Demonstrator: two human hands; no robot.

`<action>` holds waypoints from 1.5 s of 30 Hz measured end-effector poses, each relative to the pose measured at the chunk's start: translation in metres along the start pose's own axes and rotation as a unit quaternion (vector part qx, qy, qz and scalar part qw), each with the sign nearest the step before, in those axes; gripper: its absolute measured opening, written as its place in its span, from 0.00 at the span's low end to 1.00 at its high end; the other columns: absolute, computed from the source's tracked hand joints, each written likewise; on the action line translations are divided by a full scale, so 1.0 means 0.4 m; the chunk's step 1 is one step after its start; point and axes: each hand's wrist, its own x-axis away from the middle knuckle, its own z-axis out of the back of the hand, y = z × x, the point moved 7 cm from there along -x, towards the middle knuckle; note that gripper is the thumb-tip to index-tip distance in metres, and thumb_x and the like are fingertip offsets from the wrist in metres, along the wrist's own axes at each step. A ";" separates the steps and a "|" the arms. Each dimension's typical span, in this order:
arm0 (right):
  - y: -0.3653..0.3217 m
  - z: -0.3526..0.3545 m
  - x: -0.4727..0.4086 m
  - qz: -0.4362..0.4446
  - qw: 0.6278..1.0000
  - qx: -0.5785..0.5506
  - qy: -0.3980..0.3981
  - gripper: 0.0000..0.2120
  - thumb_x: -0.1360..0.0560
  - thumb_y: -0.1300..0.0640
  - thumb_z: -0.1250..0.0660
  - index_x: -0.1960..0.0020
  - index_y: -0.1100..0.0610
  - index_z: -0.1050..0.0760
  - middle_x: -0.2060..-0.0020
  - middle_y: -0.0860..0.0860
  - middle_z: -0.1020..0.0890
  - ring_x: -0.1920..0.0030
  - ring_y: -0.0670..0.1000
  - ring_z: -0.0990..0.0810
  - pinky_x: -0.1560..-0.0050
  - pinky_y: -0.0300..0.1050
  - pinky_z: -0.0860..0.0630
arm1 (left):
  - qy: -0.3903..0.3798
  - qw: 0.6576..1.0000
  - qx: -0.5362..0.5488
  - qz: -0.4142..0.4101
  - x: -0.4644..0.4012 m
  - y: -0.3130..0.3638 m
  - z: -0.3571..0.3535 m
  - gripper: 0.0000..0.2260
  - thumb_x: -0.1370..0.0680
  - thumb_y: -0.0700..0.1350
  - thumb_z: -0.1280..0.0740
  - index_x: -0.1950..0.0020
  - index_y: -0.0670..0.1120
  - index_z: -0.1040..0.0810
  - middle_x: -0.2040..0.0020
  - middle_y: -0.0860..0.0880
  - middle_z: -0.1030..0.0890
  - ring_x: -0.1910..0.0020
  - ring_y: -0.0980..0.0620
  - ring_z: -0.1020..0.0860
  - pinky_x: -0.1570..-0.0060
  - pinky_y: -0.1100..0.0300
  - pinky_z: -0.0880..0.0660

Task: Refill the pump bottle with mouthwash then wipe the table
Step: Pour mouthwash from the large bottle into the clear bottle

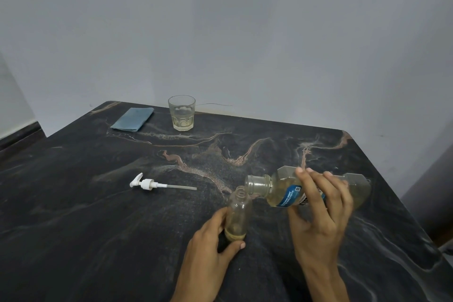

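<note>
A small clear pump bottle (238, 213) stands upright on the dark marble table (98, 228), uncapped, with a thin layer of yellowish liquid at its bottom. My left hand (210, 250) grips its base. My right hand (321, 211) holds a larger mouthwash bottle (284, 189) with a blue label, tipped almost level, its open mouth touching the small bottle's neck. Pale yellow liquid lies in the big bottle's lower side. The white pump head (149, 184) with its tube lies on the table to the left.
A folded blue cloth (132, 119) lies at the far left of the table. A glass tumbler (182, 113) with a little pale liquid stands near the back edge against the grey wall. The table's right edge drops off beyond my right hand.
</note>
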 end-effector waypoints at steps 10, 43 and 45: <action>-0.001 0.000 -0.002 -0.006 1.000 -0.001 -0.006 0.41 0.44 0.74 0.21 0.37 0.53 0.32 0.43 0.50 0.28 0.40 0.56 0.31 0.28 0.45 0.46 | 0.001 1.000 0.004 0.001 0.000 0.002 0.000 0.28 0.31 0.45 0.24 0.44 0.70 0.35 0.43 0.59 0.20 0.42 0.64 0.24 0.39 0.58 0.27; -0.004 0.002 -0.002 -0.003 1.000 0.010 -0.006 0.41 0.44 0.75 0.21 0.37 0.53 0.32 0.43 0.50 0.28 0.40 0.56 0.32 0.27 0.45 0.47 | 0.008 1.000 0.000 -0.009 0.003 0.001 0.002 0.27 0.31 0.46 0.24 0.46 0.71 0.34 0.45 0.62 0.20 0.45 0.68 0.23 0.42 0.60 0.26; -0.006 0.004 -0.003 -0.001 1.000 0.010 -0.004 0.41 0.44 0.74 0.21 0.37 0.53 0.32 0.43 0.50 0.28 0.40 0.56 0.32 0.28 0.46 0.46 | 0.010 1.000 0.001 -0.009 0.002 0.000 0.002 0.27 0.32 0.45 0.24 0.45 0.70 0.34 0.45 0.62 0.20 0.45 0.67 0.23 0.41 0.60 0.26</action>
